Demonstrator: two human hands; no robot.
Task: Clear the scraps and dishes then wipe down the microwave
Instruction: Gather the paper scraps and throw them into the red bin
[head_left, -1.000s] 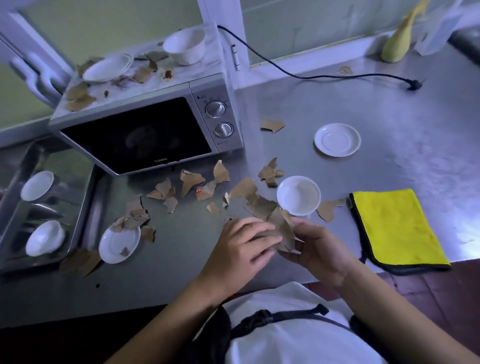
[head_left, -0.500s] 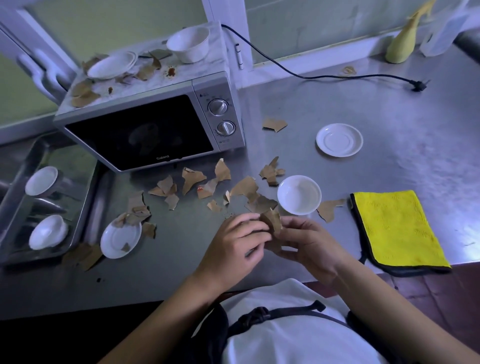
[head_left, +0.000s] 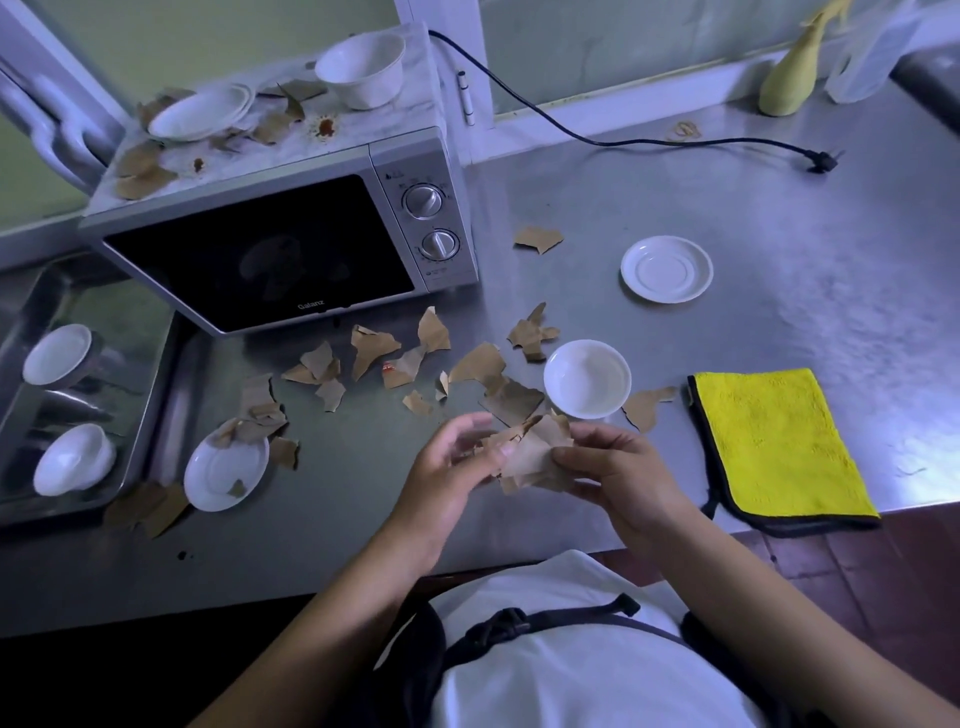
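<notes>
Two hands meet in front of the microwave (head_left: 291, 244), close to the near edge of the metal table (head_left: 810, 228). Between them is a bunch of torn brown paper (head_left: 527, 457). The left hand (head_left: 447, 473) curls its fingers and thumb round the left side of the bunch. The right hand (head_left: 618, 475) pinches the right side with thumb and fingers. Both hands hold the paper up off the table.

More loose scraps (head_left: 374, 348) lie on the table in front of the microwave door, spread out in a messy row. A small white bowl (head_left: 587, 379) sits in front of the microwave and to its right, just past the held paper. A white saucer (head_left: 666, 268) lies to the right of the microwave, with one scrap between them. A yellow cloth (head_left: 779, 441) lies farther right and nearer the person.

On top of the microwave stand a white bowl (head_left: 361, 70) and a white plate (head_left: 200, 111), with brown scraps and reddish spots (they look like dried splashes) around them. In front of the microwave's left corner is another plate (head_left: 226, 473) with scraps on its rim. Left of the microwave is a metal tray (head_left: 174, 410) holding two white cups (head_left: 57, 356).
</notes>
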